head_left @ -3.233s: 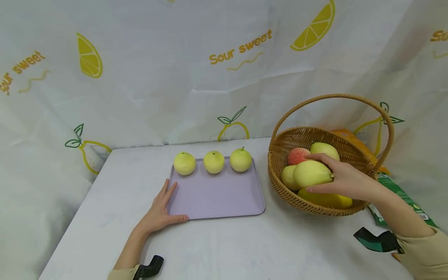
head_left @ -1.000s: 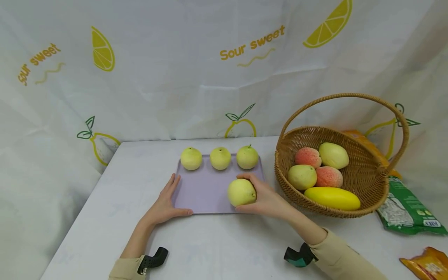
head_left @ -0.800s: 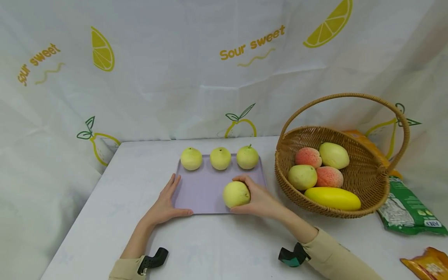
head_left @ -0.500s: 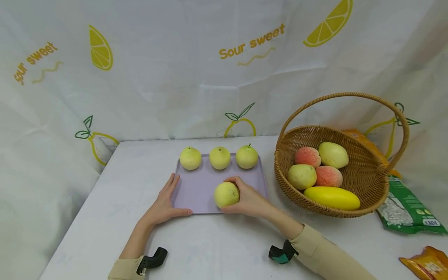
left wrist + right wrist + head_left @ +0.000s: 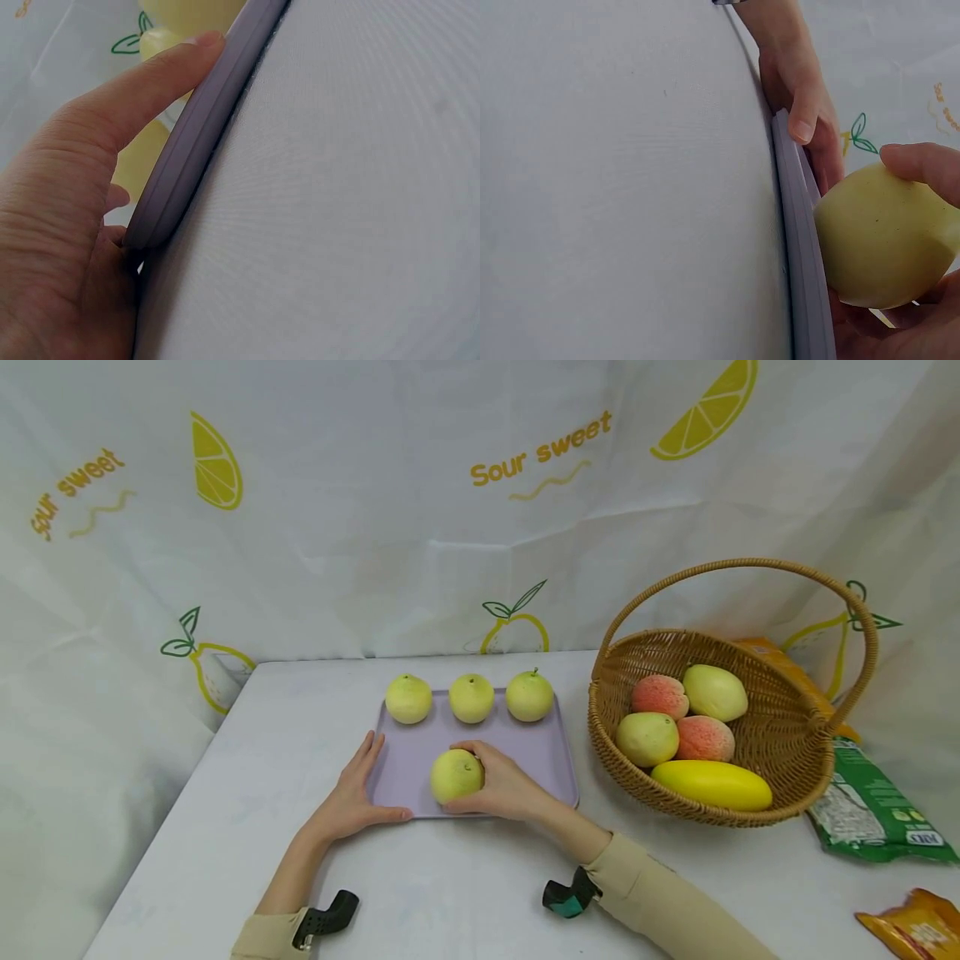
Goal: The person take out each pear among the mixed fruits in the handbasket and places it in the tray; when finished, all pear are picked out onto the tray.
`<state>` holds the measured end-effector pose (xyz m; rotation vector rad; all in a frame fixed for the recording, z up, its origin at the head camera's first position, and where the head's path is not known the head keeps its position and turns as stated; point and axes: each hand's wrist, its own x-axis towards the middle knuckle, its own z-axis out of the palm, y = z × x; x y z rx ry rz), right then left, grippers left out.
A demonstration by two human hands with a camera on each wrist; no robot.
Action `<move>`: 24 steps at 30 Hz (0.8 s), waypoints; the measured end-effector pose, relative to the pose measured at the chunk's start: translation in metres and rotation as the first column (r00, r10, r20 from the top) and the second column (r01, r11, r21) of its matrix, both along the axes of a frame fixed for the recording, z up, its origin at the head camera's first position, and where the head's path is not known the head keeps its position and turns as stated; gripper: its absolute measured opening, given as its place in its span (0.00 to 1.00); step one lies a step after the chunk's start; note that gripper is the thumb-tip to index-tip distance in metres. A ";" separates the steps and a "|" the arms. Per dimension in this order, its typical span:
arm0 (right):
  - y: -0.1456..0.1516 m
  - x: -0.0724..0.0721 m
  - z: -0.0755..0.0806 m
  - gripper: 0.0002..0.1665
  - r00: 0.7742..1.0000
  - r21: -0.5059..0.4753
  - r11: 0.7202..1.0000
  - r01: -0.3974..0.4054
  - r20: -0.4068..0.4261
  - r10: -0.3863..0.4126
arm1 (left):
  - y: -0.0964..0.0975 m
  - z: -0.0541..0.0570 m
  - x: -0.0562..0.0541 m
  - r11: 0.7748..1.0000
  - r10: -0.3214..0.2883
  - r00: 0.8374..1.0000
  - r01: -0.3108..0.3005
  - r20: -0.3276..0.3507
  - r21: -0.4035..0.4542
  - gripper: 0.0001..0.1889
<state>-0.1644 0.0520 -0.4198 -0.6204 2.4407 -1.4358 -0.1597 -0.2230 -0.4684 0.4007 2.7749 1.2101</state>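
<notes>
A pale purple tray point(image 5: 407, 762) lies on the white table. My right hand point(image 5: 504, 787) grips a yellow-green pear point(image 5: 452, 777) low over the tray's front half, thumb and fingers on either side of it. The right wrist view shows this pear close beside the tray's rim. My left hand point(image 5: 347, 800) rests at the tray's front left corner, fingers spread along the left side; in the left wrist view the thumb touches the rim. Along the tray's back edge sit three more pears: a left one point(image 5: 408, 699), a middle one point(image 5: 471, 698) and a right one point(image 5: 529, 697).
To the right stands a wicker basket point(image 5: 609, 758) with a tall arched handle. It holds peaches point(image 5: 705, 739), pear-like fruits point(image 5: 647, 739) and a long yellow fruit point(image 5: 712, 785). Beside it lie a green packet point(image 5: 873, 810) and an orange packet point(image 5: 918, 922). A printed cloth hangs behind.
My right hand has taken a pear from the basket and carried it left over the tray, drifting further left in the latest frames. The left hand keeps its place at the tray's corner.
</notes>
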 end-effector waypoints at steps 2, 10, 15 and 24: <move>-0.005 -0.001 -0.001 0.46 1.000 -0.004 1.000 0.006 0.013 -0.006 | 0.000 0.000 0.000 1.000 0.001 1.000 -0.001 -0.004 -0.003 0.65; -0.017 -0.005 -0.004 0.45 0.996 -0.017 0.999 0.032 0.082 -0.030 | 0.001 -0.001 0.001 1.000 0.000 1.000 0.000 -0.008 0.007 0.66; -0.026 -0.005 -0.004 0.44 0.997 -0.032 0.999 0.031 0.067 -0.029 | 0.001 0.000 0.001 1.000 0.002 1.000 -0.002 -0.006 0.010 0.66; -0.046 -0.008 -0.007 0.45 1.000 -0.019 1.000 0.017 -0.013 -0.017 | 0.000 0.001 0.001 1.000 0.003 1.000 -0.003 0.004 0.024 0.66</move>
